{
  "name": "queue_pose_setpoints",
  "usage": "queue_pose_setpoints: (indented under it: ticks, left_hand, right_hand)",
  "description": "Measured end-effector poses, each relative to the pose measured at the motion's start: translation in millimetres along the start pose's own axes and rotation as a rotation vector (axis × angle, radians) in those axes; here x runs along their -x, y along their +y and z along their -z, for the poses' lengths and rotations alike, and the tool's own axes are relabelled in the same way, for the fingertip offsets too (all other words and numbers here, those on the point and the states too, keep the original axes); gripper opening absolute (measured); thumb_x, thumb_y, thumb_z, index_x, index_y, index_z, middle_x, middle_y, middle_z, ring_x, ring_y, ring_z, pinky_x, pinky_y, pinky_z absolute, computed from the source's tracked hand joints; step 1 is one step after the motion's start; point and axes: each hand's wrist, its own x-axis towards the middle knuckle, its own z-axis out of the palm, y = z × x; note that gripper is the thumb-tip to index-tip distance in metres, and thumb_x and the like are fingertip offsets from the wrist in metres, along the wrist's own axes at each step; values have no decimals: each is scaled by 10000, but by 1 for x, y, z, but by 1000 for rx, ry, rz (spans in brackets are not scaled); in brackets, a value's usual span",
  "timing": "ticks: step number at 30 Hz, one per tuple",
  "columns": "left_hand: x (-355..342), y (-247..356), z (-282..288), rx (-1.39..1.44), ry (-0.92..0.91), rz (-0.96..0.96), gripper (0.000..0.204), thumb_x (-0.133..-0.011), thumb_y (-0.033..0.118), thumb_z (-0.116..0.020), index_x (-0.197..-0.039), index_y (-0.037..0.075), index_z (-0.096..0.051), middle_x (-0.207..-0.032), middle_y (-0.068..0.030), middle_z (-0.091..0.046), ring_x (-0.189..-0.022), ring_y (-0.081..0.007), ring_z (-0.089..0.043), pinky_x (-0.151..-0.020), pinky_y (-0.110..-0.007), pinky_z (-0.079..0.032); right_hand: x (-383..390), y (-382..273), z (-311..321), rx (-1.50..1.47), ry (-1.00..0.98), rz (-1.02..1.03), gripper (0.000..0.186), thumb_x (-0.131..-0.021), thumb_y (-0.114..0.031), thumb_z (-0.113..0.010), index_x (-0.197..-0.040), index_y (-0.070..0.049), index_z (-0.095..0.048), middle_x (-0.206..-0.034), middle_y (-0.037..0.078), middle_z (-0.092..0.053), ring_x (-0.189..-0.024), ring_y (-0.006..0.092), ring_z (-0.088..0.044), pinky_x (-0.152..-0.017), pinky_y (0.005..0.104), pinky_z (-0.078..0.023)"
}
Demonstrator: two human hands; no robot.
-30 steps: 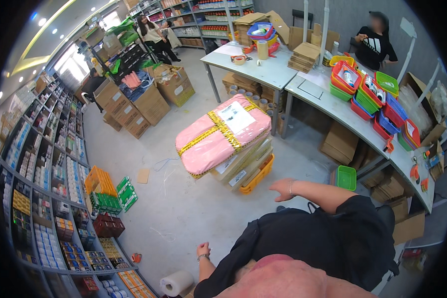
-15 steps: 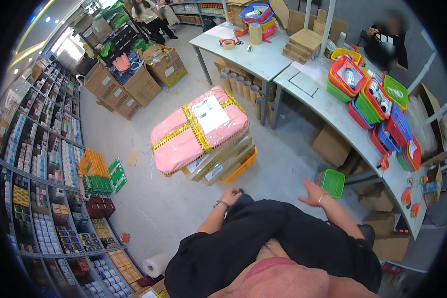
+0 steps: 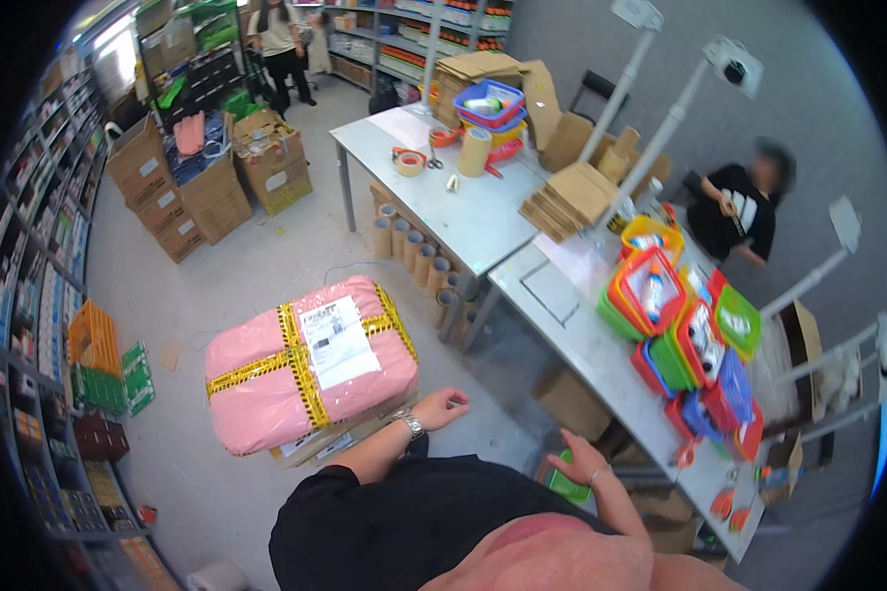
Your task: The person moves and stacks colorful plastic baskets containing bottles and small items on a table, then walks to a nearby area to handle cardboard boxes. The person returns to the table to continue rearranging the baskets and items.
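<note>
currently, the left grip [image 3: 443, 406] is the nearer of the two to the large pink oblong parcel in shiny plastic wrap [image 3: 312, 366]. the parcel lies left of this grip and slightly ahead, its near right corner just beside it; contact cannot be told from this angle.

long axis: roughly left to right, right end swung a little farther ahead, so a short end faces the left grip. black-and-yellow striped tape [image 3: 251, 376] runs along and across the parcel; a white paper label [image 3: 345, 345] lies on top, ahead and left of the grip. beneath it, left of the grip, show edges of pale brown cardboard cartons [image 3: 310, 445].

left grip: fingers loosely curled, partly open, pointing right, away from the parcel; nothing seen in it.

right grip [image 3: 581, 459]: right of and behind the left one, well apart from the parcel. fingers half extended, no object seen between them. a green plastic bin [image 3: 565, 485] shows just beside and below; touch unclear.

also noted: grey-white tabletop [image 3: 586, 340], ahead and right of both grips, bearing stacked multicoloured plastic baskets [image 3: 695, 345].
</note>
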Motion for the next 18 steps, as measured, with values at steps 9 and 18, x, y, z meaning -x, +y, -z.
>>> queue_pose_setpoints:
  ticks: [9,18]
  left_hand:
    - [-175,58,46,306,3,-175,404,-888,190,-708,-1214,42,-522,-1104,-78,-650,-998,-155,-641,-866,-330,-526]
    - [-322,143,131,357,244,-10,604,-926,283,-668,-1393,31,-378,-1179,-100,-654,-997,-150,-640,-846,-294,-507]
  right_hand:
    - [-74,83,0,-157,-171,-86,757,-811,-522,-683,-1365,-38,-505,-1303,217,-573,-1232,375,-532,-1048,425,-420]
    - [-175,161,94,-178,-39,-113,711,-812,-463,-692,-1352,-38,-513,-1294,231,-565,-1197,373,-550,-1018,412,-442]
